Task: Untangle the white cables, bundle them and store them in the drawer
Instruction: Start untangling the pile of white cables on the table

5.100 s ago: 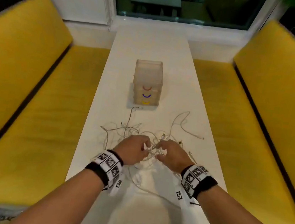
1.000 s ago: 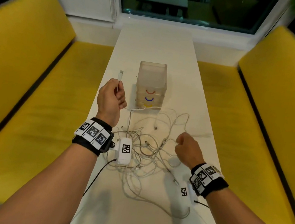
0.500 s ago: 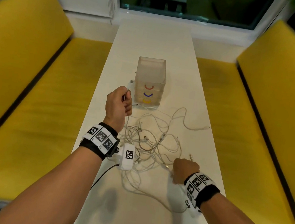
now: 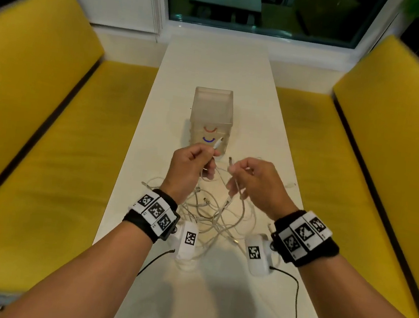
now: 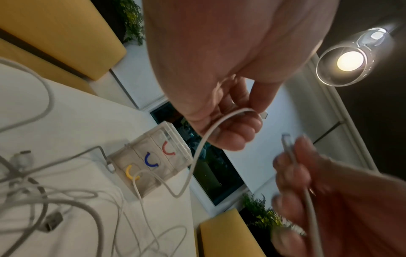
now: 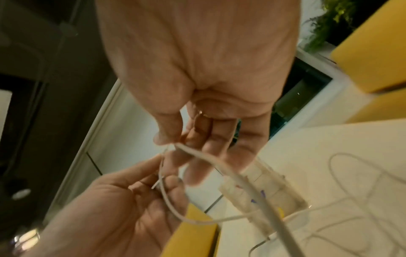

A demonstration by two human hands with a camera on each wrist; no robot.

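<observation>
left hand [image 4: 191, 168] – right hand [image 4: 258, 182] | now together, each pinching white cables [image 4: 212, 212]

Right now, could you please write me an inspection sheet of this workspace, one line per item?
Surface: long white table, cables on its near half.
Job's things: tangled white cables in a loose heap on the table; clear drawer unit beyond them, with red, blue and yellow handles, drawers closed.
Clutter: nothing seen.
Grippers: left hand pinches one cable end, raised above the table; right hand pinches another end.
Cables: black leads run from the wrist cameras across the near table edge.
Surroundings: yellow benches on both sides, a window at the far end, plants in the corners.
</observation>
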